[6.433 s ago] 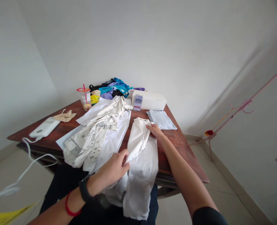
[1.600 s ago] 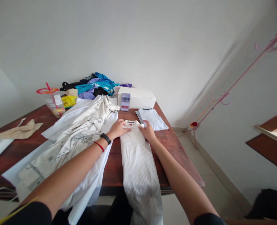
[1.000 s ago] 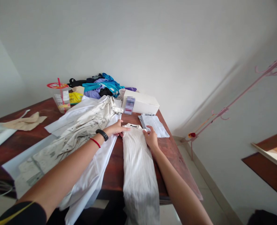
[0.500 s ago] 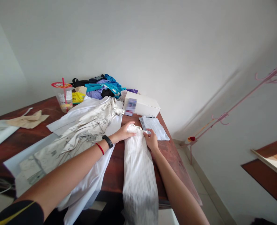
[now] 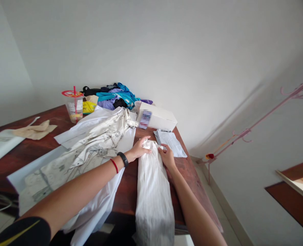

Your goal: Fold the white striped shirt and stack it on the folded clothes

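A white striped garment [image 5: 152, 184], folded into a long narrow strip, lies on the brown wooden table [image 5: 127, 186] and hangs over its near edge. My left hand [image 5: 139, 149] and my right hand [image 5: 167, 156] each grip the far end of the strip, fingers closed on the cloth, lifting it off the table. A black band and a red string sit on my left wrist.
A patterned cream shirt [image 5: 90, 147] lies spread on white cloth to the left. A folded pale blue cloth [image 5: 170, 143] and a white box [image 5: 159, 118] lie beyond my hands. A drink cup [image 5: 74, 107], a pile of coloured clothes [image 5: 115, 97] and a pink coat stand [image 5: 269, 109] are farther off.
The garment went from half open to a narrow strip. Both hands moved to its far end, and in the last half second pulled that end slightly toward me, bunching it up.
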Demonstrator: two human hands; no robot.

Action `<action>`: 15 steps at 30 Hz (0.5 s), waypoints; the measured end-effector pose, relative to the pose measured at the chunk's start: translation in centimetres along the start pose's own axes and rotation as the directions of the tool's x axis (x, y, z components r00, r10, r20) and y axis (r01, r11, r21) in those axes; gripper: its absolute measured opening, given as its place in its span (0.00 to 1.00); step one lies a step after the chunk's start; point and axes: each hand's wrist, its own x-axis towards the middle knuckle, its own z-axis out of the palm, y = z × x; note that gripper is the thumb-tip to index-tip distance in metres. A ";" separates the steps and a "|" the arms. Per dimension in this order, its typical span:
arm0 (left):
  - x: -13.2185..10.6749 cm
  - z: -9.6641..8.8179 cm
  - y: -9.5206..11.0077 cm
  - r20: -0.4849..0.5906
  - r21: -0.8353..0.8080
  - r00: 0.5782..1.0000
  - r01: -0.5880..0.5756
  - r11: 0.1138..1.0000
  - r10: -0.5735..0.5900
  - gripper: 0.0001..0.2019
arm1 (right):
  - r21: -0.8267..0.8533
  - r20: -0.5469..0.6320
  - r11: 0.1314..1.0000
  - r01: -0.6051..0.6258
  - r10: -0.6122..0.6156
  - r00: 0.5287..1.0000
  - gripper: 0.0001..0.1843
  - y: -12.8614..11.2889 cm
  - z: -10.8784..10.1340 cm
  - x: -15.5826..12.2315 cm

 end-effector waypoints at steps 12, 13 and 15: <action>0.9 -1.2 4.1 -0.318 0.162 0.894 -0.275 0.948 0.314 0.24 | 0.388 0.183 0.911 -0.138 0.071 0.981 0.40 -4.0 -0.1 -1.9; 0.9 -1.3 4.6 -0.337 0.170 0.888 -0.270 0.948 0.313 0.24 | 0.449 0.259 0.875 -0.179 0.064 0.964 0.38 -4.4 -0.2 -2.3; 0.9 -1.9 5.7 -0.370 0.184 0.874 -0.263 0.947 0.314 0.23 | 0.532 0.420 0.804 -0.265 0.021 0.907 0.34 -5.2 -0.4 -3.0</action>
